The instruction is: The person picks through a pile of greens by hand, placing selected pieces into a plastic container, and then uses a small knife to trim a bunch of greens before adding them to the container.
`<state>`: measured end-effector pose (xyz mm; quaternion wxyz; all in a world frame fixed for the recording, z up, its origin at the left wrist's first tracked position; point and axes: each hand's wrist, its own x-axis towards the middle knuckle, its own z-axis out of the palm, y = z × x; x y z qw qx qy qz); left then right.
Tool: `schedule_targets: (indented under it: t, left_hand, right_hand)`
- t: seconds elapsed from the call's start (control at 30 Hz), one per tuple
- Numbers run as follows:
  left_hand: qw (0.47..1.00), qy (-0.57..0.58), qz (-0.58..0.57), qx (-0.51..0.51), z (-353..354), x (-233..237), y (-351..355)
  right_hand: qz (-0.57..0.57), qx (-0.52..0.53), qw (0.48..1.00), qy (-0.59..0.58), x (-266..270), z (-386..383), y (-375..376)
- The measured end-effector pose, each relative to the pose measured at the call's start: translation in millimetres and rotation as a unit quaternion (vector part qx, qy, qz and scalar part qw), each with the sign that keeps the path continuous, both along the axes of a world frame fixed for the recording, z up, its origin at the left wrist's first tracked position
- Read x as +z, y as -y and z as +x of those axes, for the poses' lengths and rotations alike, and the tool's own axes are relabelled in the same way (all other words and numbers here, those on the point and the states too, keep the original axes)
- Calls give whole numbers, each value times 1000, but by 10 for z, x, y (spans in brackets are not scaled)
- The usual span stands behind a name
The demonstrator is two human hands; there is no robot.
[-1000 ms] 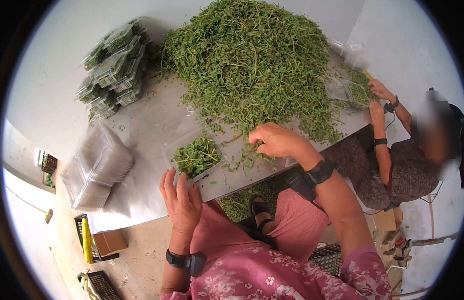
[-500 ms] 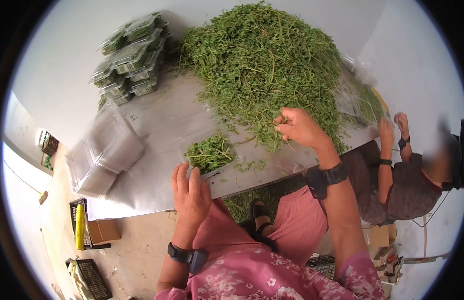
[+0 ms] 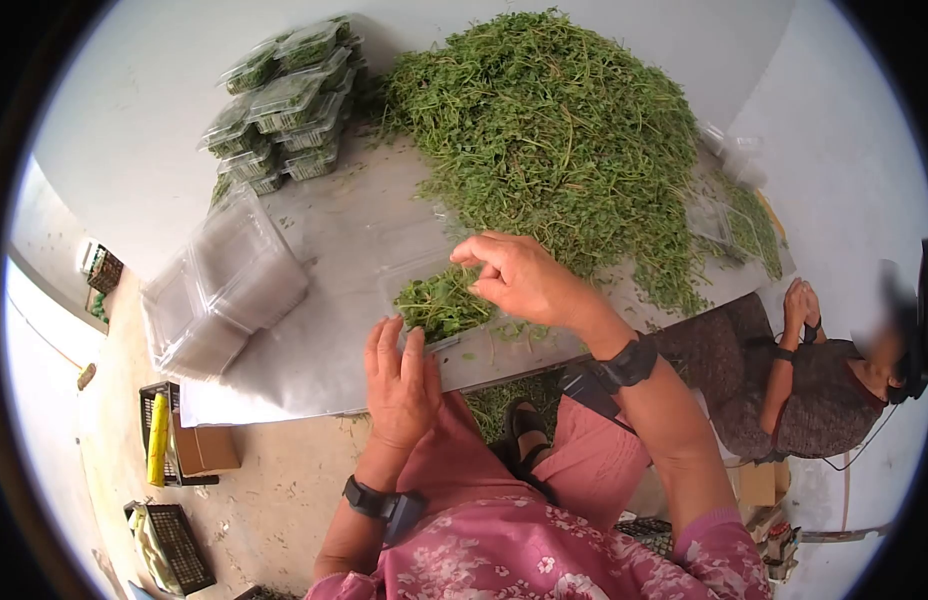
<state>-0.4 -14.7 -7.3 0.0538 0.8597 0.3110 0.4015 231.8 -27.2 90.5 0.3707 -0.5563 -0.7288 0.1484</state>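
Observation:
A clear plastic box (image 3: 446, 343) filled with leafy green sprigs (image 3: 439, 305) stands open near the table's front edge. At its near left corner, my left hand (image 3: 402, 390) rests with fingers stretched out, touching the rim. My right hand (image 3: 534, 283) hovers over the box's right side, thumb and index finger apart, the other fingers curled; I see nothing held between the tips. Behind it rises a large heap of loose greens (image 3: 554, 130). The box's lid lies back on the table, hard to make out because it is transparent.
Nested empty clear boxes (image 3: 224, 280) stand on the left of the table (image 3: 334, 330). Behind them are stacked filled boxes (image 3: 294, 100). On the right, a co-worker (image 3: 819, 395) is beside the table with hands together. Black crates (image 3: 179, 545) sit on the floor.
My right hand has moved left from the heap's front edge to above the box, and its pinch on some greens has loosened. My left hand stays at the box. The co-worker's hands have come together.

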Motion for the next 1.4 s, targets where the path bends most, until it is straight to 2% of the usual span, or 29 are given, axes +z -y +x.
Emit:
schedule_targets:
  t: [0.03,0.3,0.7,0.93,1.23,1.4]
  left_hand:
    - [1000,0,0,0,1,3,2]
    - [1000,3,2,-5,1,-6,2]
    - [996,-80,13,-41,28,288,48]
    - [983,-180,14,-32,154,368,-67]
    - [990,-136,-16,20,98,397,-65]
    - [987,-160,9,-29,98,398,-67]
  right_hand:
    - [24,10,1000,17,-9,-11,-7]
    - [-48,-75,996,-10,90,235,89]
    - [-117,-265,955,-55,-157,1266,438]
    - [-166,-252,953,-7,-301,1422,506]
    - [-185,-217,958,32,-332,1246,425]
    - [-183,-227,955,55,-383,1128,420]
